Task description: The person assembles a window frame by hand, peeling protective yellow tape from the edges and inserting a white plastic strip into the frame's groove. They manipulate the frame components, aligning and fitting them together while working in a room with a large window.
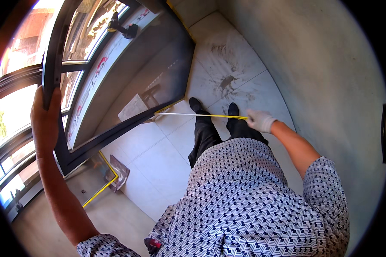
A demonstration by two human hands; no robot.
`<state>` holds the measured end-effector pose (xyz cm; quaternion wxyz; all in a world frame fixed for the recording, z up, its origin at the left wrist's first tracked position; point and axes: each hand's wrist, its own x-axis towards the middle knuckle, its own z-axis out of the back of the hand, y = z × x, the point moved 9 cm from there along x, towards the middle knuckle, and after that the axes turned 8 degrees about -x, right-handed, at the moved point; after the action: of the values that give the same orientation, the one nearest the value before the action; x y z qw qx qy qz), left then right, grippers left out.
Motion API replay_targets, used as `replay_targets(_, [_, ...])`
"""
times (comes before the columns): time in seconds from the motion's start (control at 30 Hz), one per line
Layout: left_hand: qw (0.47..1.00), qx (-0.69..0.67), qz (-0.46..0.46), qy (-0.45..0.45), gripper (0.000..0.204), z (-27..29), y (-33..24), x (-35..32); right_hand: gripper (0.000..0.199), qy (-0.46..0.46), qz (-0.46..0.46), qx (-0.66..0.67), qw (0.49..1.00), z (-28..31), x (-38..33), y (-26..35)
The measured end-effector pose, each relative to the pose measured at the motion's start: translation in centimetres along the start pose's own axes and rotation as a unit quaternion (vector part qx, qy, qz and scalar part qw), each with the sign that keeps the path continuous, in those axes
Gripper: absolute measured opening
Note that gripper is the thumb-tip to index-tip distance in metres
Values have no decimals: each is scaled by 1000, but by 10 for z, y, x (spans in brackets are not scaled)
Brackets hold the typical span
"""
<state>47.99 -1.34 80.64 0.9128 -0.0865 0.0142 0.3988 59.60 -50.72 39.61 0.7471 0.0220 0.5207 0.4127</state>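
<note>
My bare left hand (46, 115) is wrapped round the upright bar of a large dark-framed panel (111, 136), which stands tilted on my left. Through the panel's see-through sheet the window sill shows behind it. My right hand (260, 121), in a whitish glove, is closed on the end of a thin yellow-and-white strip (206, 115). That strip stretches taut across in front of my legs, from the panel's lower edge to my right fingers. Whether it is a tape measure or a peeled tape, I cannot tell.
A cordless drill (123, 28) lies on the sill. Beyond it are dark window frames (75, 67). A grey wall (330, 73) rises on my right. The tiled floor (154, 158) has dark smears (226, 81) ahead of my shoes. Yellow edging (108, 182) runs along the lower left wall.
</note>
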Motion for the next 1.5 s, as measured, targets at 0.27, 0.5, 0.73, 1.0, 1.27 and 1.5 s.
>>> replay_targets(0.27, [1000, 0, 0, -13, 30, 0, 11, 3, 17, 11, -228, -54, 972, -43, -127, -215])
replay_targets(0.5, [1000, -14, -3, 2, 29, 0, 15, 9, 22, 23, -353, -106, 929, -100, -217, -332])
replay_targets(0.73, [1000, -19, -14, 6, 29, 0, 17, 13, 37, -7, -476, -62, 877, -97, -264, -392])
replay_targets(1.0, [1000, -13, -8, 13, 29, -9, 28, 28, 24, 26, -463, -275, 842, -23, -349, -463])
replay_targets(1.27, [999, -18, 39, 17, 33, -4, 31, 25, 19, -307, -284, -20, 908, 27, -184, -315])
replay_targets(1.5, [999, -43, -20, -16, 27, 4, -11, 6, 19, -362, -58, 157, 917, 135, -43, -72])
